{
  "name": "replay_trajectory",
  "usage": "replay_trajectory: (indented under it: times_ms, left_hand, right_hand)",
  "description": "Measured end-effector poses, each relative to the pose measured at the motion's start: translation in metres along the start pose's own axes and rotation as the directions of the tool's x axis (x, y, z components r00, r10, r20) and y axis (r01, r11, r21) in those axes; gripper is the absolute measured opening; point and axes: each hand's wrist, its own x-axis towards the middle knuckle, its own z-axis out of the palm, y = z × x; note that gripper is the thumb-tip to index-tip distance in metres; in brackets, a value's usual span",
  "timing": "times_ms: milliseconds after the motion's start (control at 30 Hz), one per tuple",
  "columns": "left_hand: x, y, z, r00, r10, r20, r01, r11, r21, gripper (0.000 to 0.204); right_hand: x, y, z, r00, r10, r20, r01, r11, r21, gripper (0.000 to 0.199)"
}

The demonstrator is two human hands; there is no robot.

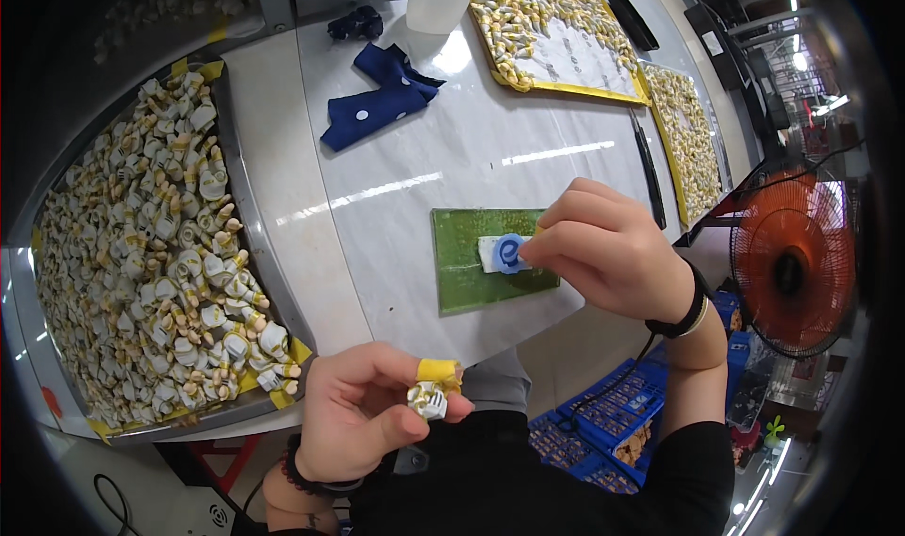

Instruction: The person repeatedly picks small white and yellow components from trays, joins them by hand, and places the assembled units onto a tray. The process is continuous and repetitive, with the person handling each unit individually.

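Between the thumb and fingers of my left hand (363, 413) is a small white figurine (429, 401) with yellow wrapping at its top, held above the table's near edge. My right hand (613, 248) is closed in a pinch over a green rectangular plate (457, 286). Its fingertips touch the right edge of a small light-blue piece (509, 252) with a dark blue ring on it. That piece overlaps a white pad (486, 254) lying on the plate. What the right fingertips grip, if anything, is hidden.
A tray (250, 399) heaped with similar figurines stands left. Yellow-edged trays (575, 91) of small pieces lie at the far right. Dark blue cloth (377, 107), a translucent bottle (439, 3), black tweezers (649, 168), an orange fan (792, 263) and blue crates (617, 404) surround the table.
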Motion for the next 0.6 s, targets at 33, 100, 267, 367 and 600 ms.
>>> replay_trajectory:
  times_ms: [33,100,267,367,600]
  left_hand:
    - [0.0,0.0,-0.001,1.0,-0.008,0.009,0.008,1.0,-0.008,0.051]
    - [0.0,0.0,-0.005,0.998,-0.017,0.066,0.021,0.998,-0.059,0.047]
    - [0.002,0.0,-0.01,0.984,-0.037,0.176,0.067,0.983,-0.169,0.04]
    - [0.004,-0.001,-0.011,0.976,-0.077,0.202,0.117,0.974,-0.196,0.04]
    - [0.011,-0.004,-0.009,0.907,-0.176,0.382,0.314,0.887,-0.338,0.03]
  right_hand:
    - [0.0,0.001,0.002,1.0,0.002,0.016,-0.002,1.0,-0.004,0.014]
    - [0.0,0.0,0.007,1.0,0.015,-0.02,-0.015,1.0,0.015,0.016]
    - [0.0,-0.008,0.006,0.994,0.075,-0.08,-0.07,0.996,0.056,0.016]
    - [0.001,-0.021,-0.003,0.98,0.142,-0.14,-0.108,0.968,0.227,0.019]
    - [0.014,-0.051,0.008,0.933,-0.106,-0.344,0.185,0.961,0.204,0.012]
